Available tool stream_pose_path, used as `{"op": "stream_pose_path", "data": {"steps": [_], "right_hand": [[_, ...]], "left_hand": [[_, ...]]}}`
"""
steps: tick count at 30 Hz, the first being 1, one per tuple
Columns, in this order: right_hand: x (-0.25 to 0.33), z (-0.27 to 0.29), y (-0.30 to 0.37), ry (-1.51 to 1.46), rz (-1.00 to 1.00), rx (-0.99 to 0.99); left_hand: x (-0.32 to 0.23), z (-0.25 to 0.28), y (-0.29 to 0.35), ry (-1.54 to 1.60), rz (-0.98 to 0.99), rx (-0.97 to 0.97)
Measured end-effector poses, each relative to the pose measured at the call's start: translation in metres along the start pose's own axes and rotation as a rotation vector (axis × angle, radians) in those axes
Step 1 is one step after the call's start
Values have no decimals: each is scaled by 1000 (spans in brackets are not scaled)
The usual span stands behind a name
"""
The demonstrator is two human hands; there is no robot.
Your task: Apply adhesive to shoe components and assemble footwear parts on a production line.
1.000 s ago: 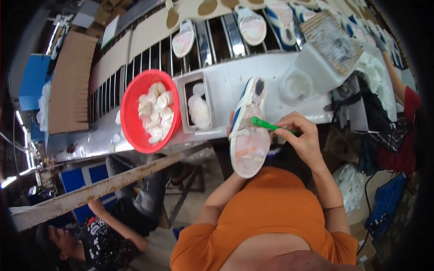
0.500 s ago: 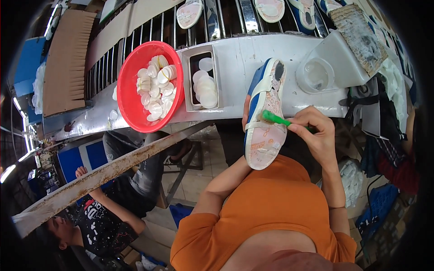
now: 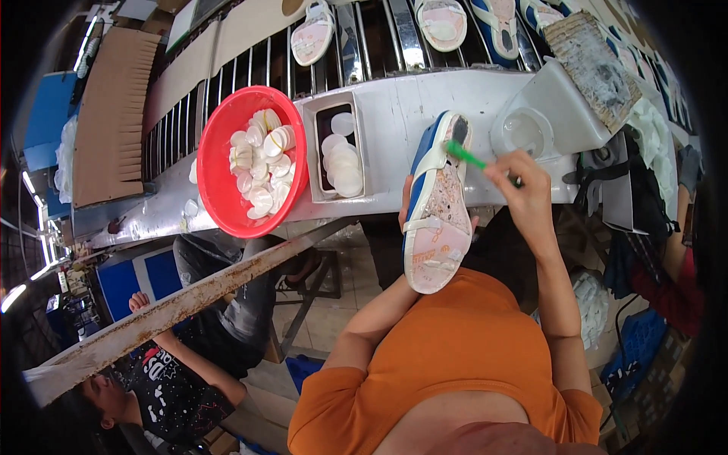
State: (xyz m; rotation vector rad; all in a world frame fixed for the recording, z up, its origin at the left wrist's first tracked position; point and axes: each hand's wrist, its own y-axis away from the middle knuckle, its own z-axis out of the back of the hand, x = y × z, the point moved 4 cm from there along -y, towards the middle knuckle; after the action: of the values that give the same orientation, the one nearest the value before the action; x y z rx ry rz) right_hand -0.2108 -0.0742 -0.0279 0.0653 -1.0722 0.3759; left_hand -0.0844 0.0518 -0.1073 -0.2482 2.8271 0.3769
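My left hand (image 3: 405,202) is wrapped round a blue and white sandal (image 3: 437,250) from below, and most of its fingers are hidden behind the sole. The sandal is tilted up with its footbed facing me, two white straps crossing it. Between my right hand's (image 3: 523,186) thumb and fingers is a green-handled brush (image 3: 469,157). Its tip touches the sandal near the dark heel patch and upper strap. Beyond my right hand stands a clear round cup (image 3: 526,133), with something pale inside.
A red basin (image 3: 203,171) of white discs and a box (image 3: 362,171) of translucent discs stand on the white table (image 3: 402,95). Behind runs a roller conveyor (image 3: 349,45) with more sandals. A rusty metal bar (image 3: 189,296) slants at left, near a seated person (image 3: 182,379).
My right hand has moved the brush from the lower strap up toward the heel end of the sandal. The sandal has shifted slightly left and down in the view.
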Motion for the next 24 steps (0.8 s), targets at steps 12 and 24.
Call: {"op": "stream_pose_path", "data": {"steps": [12, 24], "right_hand": [[-1, -6, -17, 170, 100, -124], [-4, -9, -32, 303, 129, -192]], "left_hand": [[-7, -7, 7, -105, -28, 53], [-11, -21, -1, 146, 55, 23]]}}
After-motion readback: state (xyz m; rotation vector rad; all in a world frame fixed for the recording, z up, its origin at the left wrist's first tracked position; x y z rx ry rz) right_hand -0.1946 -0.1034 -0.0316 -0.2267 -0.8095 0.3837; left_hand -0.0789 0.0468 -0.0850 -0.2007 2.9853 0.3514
